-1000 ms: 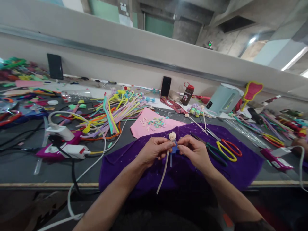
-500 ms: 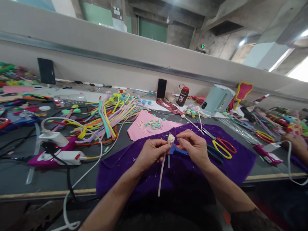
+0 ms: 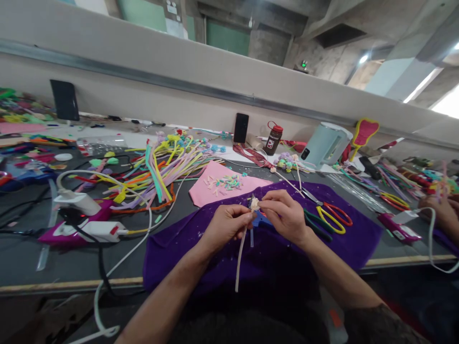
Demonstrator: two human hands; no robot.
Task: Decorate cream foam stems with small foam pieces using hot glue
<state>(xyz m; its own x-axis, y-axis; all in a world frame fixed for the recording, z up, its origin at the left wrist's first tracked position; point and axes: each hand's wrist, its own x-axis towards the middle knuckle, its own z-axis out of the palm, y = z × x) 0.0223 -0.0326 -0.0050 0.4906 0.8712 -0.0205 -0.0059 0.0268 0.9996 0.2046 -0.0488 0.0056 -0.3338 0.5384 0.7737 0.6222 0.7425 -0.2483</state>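
My left hand [image 3: 226,225] pinches a cream pipe-cleaner stem [image 3: 240,260] just below its small rolled flower head [image 3: 254,204]. The stem hangs down toward me over a purple cloth [image 3: 201,253]. My right hand [image 3: 285,216] meets the flower head from the right, fingertips closed on it. A blue object [image 3: 258,219] lies on the cloth under my right hand, mostly hidden.
Scissors with yellow, red and green handles [image 3: 330,217] lie right of my hands. A pink sheet with small cut pieces [image 3: 225,184], a heap of coloured pipe cleaners [image 3: 161,167], a glue gun [image 3: 79,224], a bottle [image 3: 273,138] and a kettle [image 3: 324,145] surround them. Another person's hand [image 3: 439,210] works far right.
My hands stay together on the flower head; my right fingers have shifted closer onto it. The view has drifted slightly.
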